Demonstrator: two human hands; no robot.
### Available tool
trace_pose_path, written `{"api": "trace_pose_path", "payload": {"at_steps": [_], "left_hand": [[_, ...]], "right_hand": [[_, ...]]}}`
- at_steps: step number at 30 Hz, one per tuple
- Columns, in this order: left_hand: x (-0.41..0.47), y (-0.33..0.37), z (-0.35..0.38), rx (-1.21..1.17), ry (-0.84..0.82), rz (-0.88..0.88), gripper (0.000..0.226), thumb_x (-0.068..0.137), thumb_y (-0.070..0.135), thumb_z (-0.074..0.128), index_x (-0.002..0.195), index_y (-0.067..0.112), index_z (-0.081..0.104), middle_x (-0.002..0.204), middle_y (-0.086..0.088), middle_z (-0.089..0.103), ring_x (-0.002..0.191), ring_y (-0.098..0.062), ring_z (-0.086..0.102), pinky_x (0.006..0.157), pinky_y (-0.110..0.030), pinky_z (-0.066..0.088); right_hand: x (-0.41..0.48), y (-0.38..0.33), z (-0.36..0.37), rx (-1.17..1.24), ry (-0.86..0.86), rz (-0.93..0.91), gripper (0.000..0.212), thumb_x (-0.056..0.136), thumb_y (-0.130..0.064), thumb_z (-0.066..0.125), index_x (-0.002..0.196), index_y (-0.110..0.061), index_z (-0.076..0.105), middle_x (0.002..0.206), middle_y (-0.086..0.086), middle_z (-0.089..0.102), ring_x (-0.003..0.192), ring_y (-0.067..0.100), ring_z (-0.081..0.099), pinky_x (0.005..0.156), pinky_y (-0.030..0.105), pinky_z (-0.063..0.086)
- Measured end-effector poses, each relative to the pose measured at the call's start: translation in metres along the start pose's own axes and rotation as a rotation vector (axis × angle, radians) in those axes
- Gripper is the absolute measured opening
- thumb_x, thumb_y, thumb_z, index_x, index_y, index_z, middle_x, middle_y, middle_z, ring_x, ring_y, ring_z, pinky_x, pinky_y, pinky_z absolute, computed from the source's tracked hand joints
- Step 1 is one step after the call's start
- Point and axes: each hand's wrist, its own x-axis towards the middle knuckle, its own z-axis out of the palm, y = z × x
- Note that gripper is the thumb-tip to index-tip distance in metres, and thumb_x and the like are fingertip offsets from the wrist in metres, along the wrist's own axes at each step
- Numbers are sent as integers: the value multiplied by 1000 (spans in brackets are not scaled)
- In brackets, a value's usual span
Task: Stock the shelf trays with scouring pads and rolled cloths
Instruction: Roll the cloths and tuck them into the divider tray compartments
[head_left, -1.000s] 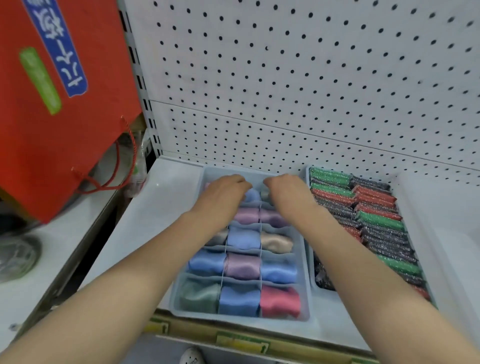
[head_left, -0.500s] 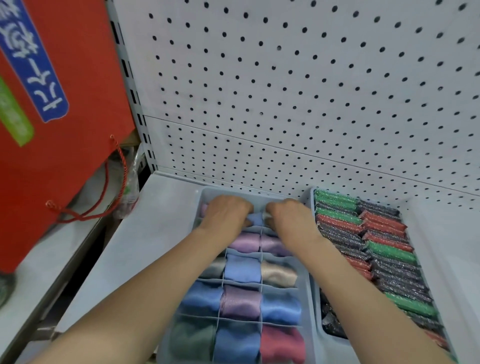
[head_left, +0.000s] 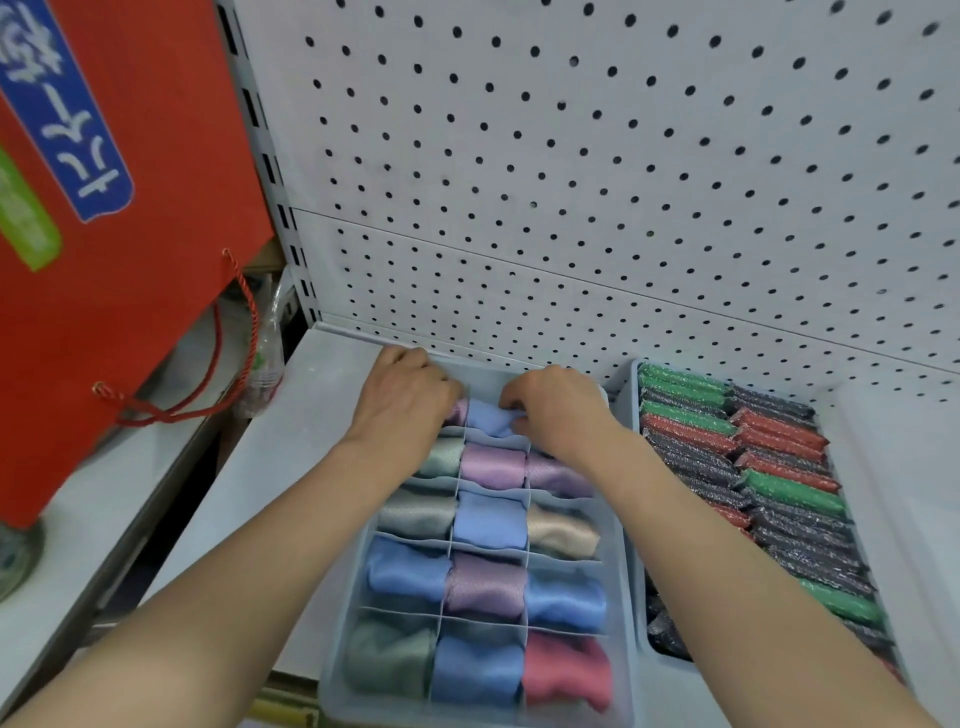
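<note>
1. Head view: the blue rolled cloth (head_left: 487, 422) lies in the far middle compartment of the divided tray (head_left: 623, 597), its long axis running left to right. It is satiny and creased, and it bunches at its right end.
2. The right hand (head_left: 558, 408) pinches that bunched end with curled fingers.
3. The left hand (head_left: 402, 397) curls down over the far left compartment beside a mauve cloth (head_left: 457, 413). I cannot tell whether it grips anything.
4. The other rolls (blue, lilac, grey-green, beige, red) fill the nearer compartments.
5. The scouring pads (head_left: 779, 488) are glittery green, red and dark. They are packed crosswise in the right tray (head_left: 632, 379).
6. Both trays sit on the grey shelf (head_left: 291, 441).
</note>
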Motion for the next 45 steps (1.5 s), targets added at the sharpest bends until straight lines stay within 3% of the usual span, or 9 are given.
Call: {"api": "trace_pose_path", "payload": {"at_steps": [3,7,12,17,21,26,30,37,45], "left_hand": [[1,2,0,3,-18,-12,35,33,10,85,57,25,64,50,9,56,60,-21,56,72,-32,25],[2,1,3,-4,-19,8,35,37,8,82,62,26,65,51,9,56,60,-20,58,75,-32,24],[4,1,2,-1,-61,-1,19,71,17,73,69,28,58,70,8,67,80,-19,57,86,-34,21],[4,-3,-4,-58,-65,18,12,83,16,66,85,28,64,87,8,68,95,-21,55,90,-36,22],[-18,-5,-14,-275,80,20,16,77,12,72,90,21,72,88,1,69,88,-29,58,77,-39,45],[-36,4,-25,-84,-184,14,29,85,39,65,112,30,64,109,6,66,110,-21,54,81,-33,28],[-33,10,-26,-15,-194,37,34,90,44,58,124,36,60,125,9,57,117,-20,47,91,-34,27],[-35,11,-17,-82,-143,-14,22,90,40,57,109,34,65,104,10,67,109,-18,54,83,-34,21],[-33,31,-19,-298,95,70,30,66,7,79,95,14,73,89,-7,69,83,-33,62,77,-38,44]], "right_hand": [[-2,-2,6,-64,68,-5,26,90,-14,55,109,-29,66,104,5,68,100,30,63,69,28,36],[-7,8,13,131,114,7,27,91,-29,59,117,-34,67,108,5,71,104,32,63,81,35,49],[-28,7,9,348,338,-9,21,90,-25,64,109,-27,73,101,-3,76,94,25,69,84,37,52],[-45,-2,14,320,132,-86,16,88,-29,67,102,-29,74,96,-2,75,88,24,67,80,36,53],[-44,-16,20,51,59,-115,23,92,-42,58,107,-30,68,99,6,71,98,32,64,68,29,42],[-41,-23,17,4,20,-102,33,96,-54,48,103,-29,68,98,6,69,98,29,63,67,28,36],[-40,-21,22,80,2,-84,32,94,-55,52,94,-27,67,92,7,69,95,31,62,66,30,36],[-64,14,7,538,216,41,18,87,-32,70,104,-28,75,95,-8,76,83,14,69,83,32,54],[-87,33,9,105,120,41,20,85,-40,68,102,-29,71,92,1,74,89,29,67,72,32,50]]}}
